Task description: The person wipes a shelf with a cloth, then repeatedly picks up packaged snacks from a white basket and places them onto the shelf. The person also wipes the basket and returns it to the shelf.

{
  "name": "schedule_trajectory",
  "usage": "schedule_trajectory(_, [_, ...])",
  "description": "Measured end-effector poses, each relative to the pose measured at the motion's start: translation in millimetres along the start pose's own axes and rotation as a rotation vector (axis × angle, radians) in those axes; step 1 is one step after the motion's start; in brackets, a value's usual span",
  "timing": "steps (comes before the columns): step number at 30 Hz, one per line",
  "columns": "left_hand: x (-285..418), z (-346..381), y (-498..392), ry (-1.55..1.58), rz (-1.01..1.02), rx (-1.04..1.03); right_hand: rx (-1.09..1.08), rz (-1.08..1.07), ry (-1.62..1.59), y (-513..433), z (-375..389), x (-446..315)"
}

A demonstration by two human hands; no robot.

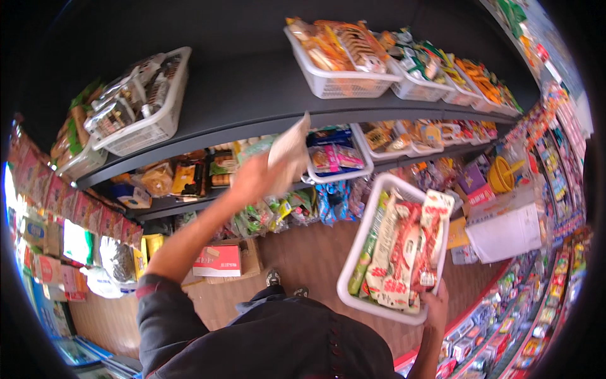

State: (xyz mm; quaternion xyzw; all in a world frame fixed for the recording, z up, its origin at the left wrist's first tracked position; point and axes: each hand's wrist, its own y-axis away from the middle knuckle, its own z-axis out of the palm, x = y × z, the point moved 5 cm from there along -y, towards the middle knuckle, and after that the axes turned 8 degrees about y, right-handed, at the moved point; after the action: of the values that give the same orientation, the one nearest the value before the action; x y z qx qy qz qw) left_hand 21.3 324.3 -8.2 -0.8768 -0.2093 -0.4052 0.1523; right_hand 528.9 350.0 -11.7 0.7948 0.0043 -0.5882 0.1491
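My left hand (253,177) is shut on a crumpled pale cloth (292,144), blurred, raised at the front edge of the upper dark shelf (236,90). On the other side, my right hand (436,305) grips the lower right rim of a white plastic basket (358,237), which is tilted toward me. Red and cream snack packets (393,251) fill it, with a long green packet (367,256) along its left wall. The hand's fingers are partly hidden under the basket.
White baskets of packaged food (350,85) stand at the upper shelf's right; another basket (142,137) is at its left. More baskets (338,177) line the lower shelf. Cardboard boxes (222,260) sit on the wood-look floor (303,256). Stocked racks (511,317) curve along the right.
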Motion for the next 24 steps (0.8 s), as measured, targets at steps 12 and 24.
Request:
schedule_trajectory(12, [-20.7, 61.7, 135.9, 1.573, -0.663, -0.149, -0.452, -0.260, -0.015, -36.0, 121.8, -93.4])
schedule_trajectory(24, [-6.7, -81.9, 113.6, 1.433, -0.279, 0.188, -0.676, -0.409, 0.055, -76.2, 238.2, -230.0])
